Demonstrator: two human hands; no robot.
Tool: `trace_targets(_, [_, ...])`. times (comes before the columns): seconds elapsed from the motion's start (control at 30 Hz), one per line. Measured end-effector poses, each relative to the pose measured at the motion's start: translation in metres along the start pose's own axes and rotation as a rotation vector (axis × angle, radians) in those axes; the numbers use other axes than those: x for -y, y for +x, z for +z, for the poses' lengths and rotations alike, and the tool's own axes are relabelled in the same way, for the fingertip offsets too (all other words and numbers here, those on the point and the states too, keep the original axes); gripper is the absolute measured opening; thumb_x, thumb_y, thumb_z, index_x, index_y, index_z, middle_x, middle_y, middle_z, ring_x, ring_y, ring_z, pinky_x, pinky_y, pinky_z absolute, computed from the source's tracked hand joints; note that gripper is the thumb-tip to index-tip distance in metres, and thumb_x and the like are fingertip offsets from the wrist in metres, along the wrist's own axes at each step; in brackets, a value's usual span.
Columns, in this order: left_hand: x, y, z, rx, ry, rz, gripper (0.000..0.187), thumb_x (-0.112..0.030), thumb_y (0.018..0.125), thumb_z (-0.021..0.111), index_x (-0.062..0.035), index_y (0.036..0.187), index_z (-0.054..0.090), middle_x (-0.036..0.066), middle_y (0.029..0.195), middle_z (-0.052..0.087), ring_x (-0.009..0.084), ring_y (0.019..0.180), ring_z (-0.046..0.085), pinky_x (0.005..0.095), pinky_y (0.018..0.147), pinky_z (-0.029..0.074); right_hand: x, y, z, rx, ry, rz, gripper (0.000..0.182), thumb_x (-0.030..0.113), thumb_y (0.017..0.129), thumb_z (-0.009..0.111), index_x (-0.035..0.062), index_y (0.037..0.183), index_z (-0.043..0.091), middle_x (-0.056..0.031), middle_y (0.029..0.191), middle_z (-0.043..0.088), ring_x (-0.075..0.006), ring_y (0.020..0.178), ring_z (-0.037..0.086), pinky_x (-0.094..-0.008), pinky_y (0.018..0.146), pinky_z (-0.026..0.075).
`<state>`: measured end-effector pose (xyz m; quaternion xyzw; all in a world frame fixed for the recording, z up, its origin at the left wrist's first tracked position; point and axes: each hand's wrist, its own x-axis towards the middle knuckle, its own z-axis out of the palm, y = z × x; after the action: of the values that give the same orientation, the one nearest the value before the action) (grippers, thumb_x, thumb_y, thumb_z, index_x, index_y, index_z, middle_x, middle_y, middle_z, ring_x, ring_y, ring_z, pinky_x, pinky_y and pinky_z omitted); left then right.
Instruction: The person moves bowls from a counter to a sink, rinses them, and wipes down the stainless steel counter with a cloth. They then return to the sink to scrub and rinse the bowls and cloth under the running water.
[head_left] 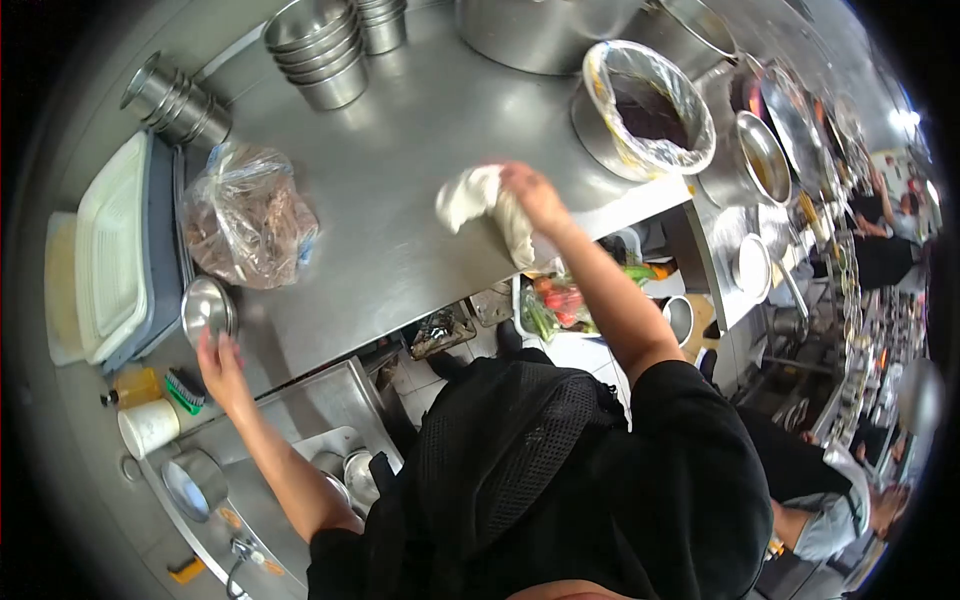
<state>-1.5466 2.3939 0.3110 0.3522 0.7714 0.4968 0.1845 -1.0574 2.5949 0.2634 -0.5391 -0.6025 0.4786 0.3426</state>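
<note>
My right hand (535,200) is closed on a white cloth (490,205), bunched and partly draped over the steel counter (390,150) near its front edge; the cloth and fingers are slightly blurred. At the counter's left end, my left hand (222,372) has its fingers at the near rim of a small metal bowl (207,305). A second rim shows beneath that bowl, so they look stacked. Just behind the bowls lies a clear plastic bag (250,215) with brownish contents.
Stacked steel containers (318,55) stand at the back. A plastic-lined pot (650,110) of dark contents sits right. White and grey tubs (120,250) lean left. Below are a sink (290,455) and a vegetable crate (555,305). Other people (830,500) are at right.
</note>
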Motion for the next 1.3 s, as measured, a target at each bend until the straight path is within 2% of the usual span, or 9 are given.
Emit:
trace_targets(0.23, [0.027, -0.051, -0.027, -0.054, 0.019, -0.076, 0.035, -0.023, 0.091, 0.055, -0.0073, 0.122, 0.052, 0.002, 0.088, 0.057, 0.0079, 0.073, 0.053, 0.0217, 0.058, 0.043, -0.05, 0.028, -0.024, -0.41, -1.152, -0.364, 0.053, 0.046, 0.087, 0.05, 0.0137, 0.129, 0.051, -0.0236, 0.14, 0.034, -0.0409, 0.129, 0.031, -0.0455, 0.109, 0.022])
trace_targets(0.4, [-0.009, -0.047, 0.019, 0.019, -0.032, -0.001, 0.034, -0.021, 0.09, 0.056, -0.0059, 0.12, 0.054, 0.001, 0.085, 0.058, 0.0081, 0.072, 0.054, 0.0221, 0.059, 0.044, -0.046, 0.032, 0.15, -0.01, -0.62, -0.824, 0.056, 0.051, 0.087, 0.047, 0.016, 0.13, 0.048, -0.0186, 0.142, 0.032, -0.0354, 0.134, 0.023, -0.0479, 0.11, 0.016])
trace_targets(0.43, [-0.02, -0.046, 0.033, 0.064, -0.035, 0.024, 0.033, -0.021, 0.09, 0.056, -0.0058, 0.12, 0.054, 0.001, 0.086, 0.058, 0.0079, 0.073, 0.054, 0.0218, 0.059, 0.043, -0.021, 0.016, 0.175, 0.271, -0.912, -0.819, 0.052, 0.042, 0.085, 0.05, 0.0165, 0.13, 0.047, -0.0142, 0.139, 0.038, -0.0299, 0.133, 0.028, -0.0475, 0.11, 0.018])
trace_targets(0.47, [-0.029, -0.045, 0.046, 0.11, -0.039, 0.054, 0.033, -0.021, 0.09, 0.056, -0.0057, 0.119, 0.055, 0.001, 0.086, 0.058, 0.0076, 0.073, 0.054, 0.0216, 0.059, 0.043, 0.0, -0.015, 0.196, 0.249, -0.429, -0.591, 0.042, 0.03, 0.076, 0.056, 0.0188, 0.116, 0.058, -0.0059, 0.135, 0.045, -0.024, 0.128, 0.035, -0.0457, 0.107, 0.024])
trace_targets(0.53, [-0.031, -0.041, 0.062, 0.189, -0.061, 0.087, 0.032, -0.021, 0.091, 0.055, -0.006, 0.119, 0.055, 0.0, 0.089, 0.059, 0.0077, 0.074, 0.054, 0.0213, 0.06, 0.043, 0.013, -0.052, 0.178, 0.3, -0.571, -1.021, 0.023, 0.022, 0.069, 0.059, 0.0201, 0.091, 0.067, 0.0002, 0.126, 0.053, -0.0207, 0.124, 0.041, -0.0409, 0.102, 0.03])
trace_targets(0.93, [-0.044, -0.056, 0.202, 0.52, 0.002, 0.182, 0.029, -0.023, 0.093, 0.051, -0.0069, 0.117, 0.057, 0.007, 0.101, 0.06, 0.0135, 0.083, 0.058, 0.0245, 0.067, 0.047, -0.065, -0.098, -0.08, -0.357, -0.828, -0.298, 0.007, 0.015, 0.06, 0.064, 0.0189, 0.061, 0.06, 0.0069, 0.1, 0.063, -0.0207, 0.101, 0.052, -0.0378, 0.083, 0.039])
trace_targets(1.07, [-0.084, -0.099, 0.274, 0.512, 0.282, 0.782, 0.037, -0.03, 0.092, 0.05, -0.003, 0.116, 0.056, 0.017, 0.122, 0.052, 0.0335, 0.11, 0.05, 0.0414, 0.094, 0.04, -0.071, -0.107, -0.12, -0.537, -0.856, -0.118, 0.005, 0.014, 0.061, 0.063, 0.0179, 0.062, 0.06, 0.0055, 0.091, 0.061, -0.0211, 0.098, 0.052, -0.0398, 0.081, 0.039])
trace_targets(1.17, [-0.065, -0.125, 0.311, 0.414, 0.744, 0.995, 0.047, -0.043, 0.093, 0.044, -0.0096, 0.126, 0.05, 0.013, 0.139, 0.04, 0.0299, 0.128, 0.037, 0.0485, 0.105, 0.025, -0.085, -0.104, -0.141, -0.689, -0.876, -0.106, 0.004, 0.013, 0.064, 0.062, 0.0171, 0.064, 0.061, 0.0036, 0.086, 0.06, -0.0222, 0.094, 0.053, -0.0432, 0.079, 0.04])
trace_targets(1.3, [-0.071, -0.129, 0.312, 0.443, 0.758, 0.95, 0.049, -0.043, 0.093, 0.044, -0.0108, 0.129, 0.047, 0.011, 0.14, 0.04, 0.0275, 0.131, 0.034, 0.0513, 0.107, 0.022, -0.09, -0.097, -0.169, -0.745, -0.949, 0.015, 0.004, 0.013, 0.067, 0.06, 0.0173, 0.066, 0.062, 0.0021, 0.086, 0.06, -0.0231, 0.092, 0.054, -0.0444, 0.077, 0.04])
